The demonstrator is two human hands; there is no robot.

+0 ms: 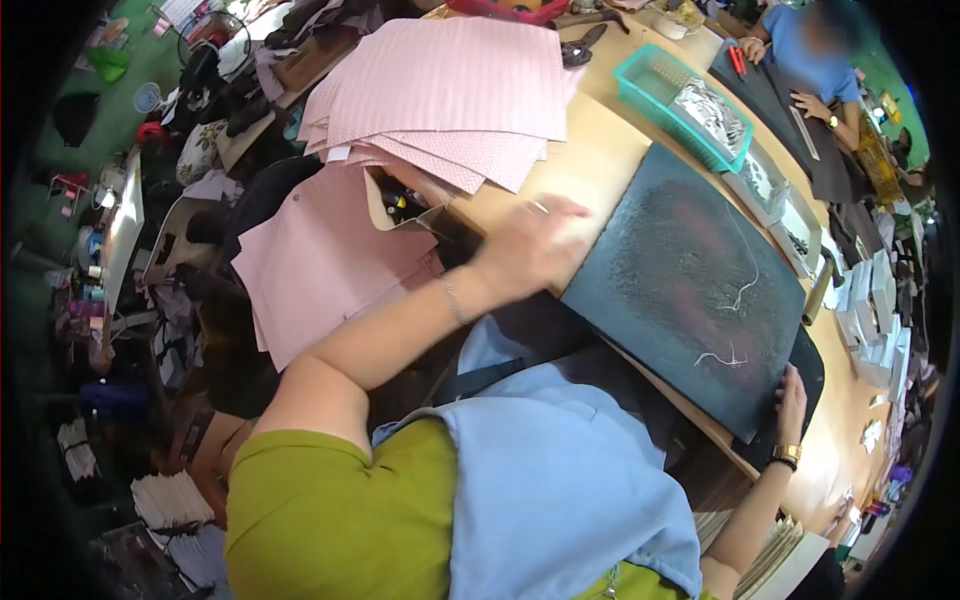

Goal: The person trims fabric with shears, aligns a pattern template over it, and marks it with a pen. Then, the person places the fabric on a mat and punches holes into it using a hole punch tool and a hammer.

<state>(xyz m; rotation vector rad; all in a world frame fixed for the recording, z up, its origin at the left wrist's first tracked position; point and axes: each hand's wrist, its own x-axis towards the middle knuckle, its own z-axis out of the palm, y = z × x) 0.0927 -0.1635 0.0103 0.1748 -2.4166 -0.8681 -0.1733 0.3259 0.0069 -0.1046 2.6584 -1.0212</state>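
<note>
A dark, worn board (690, 290) lies at a slant on the table in front of me, its surface rubbed rough, with loose pale threads (742, 290) on it. My left hand (530, 245) is over the wooden tabletop just left of the board, slightly blurred, its fingers stretched out and holding nothing visible. At the board's near right corner, my right hand (790, 405) lies along the edge with fingers extended. Something black (808, 370) shows beside that hand; its kind is unclear. Pink textured sheets (450, 85) are stacked beyond my left hand.
More pink sheets (335, 260) lie to the left, near an open box (400, 205) of small items. A teal basket (640, 75) and white trays (760, 185) line the board's far side. Across the table sits a person in blue (810, 55). White boxes (870, 300) stand right.
</note>
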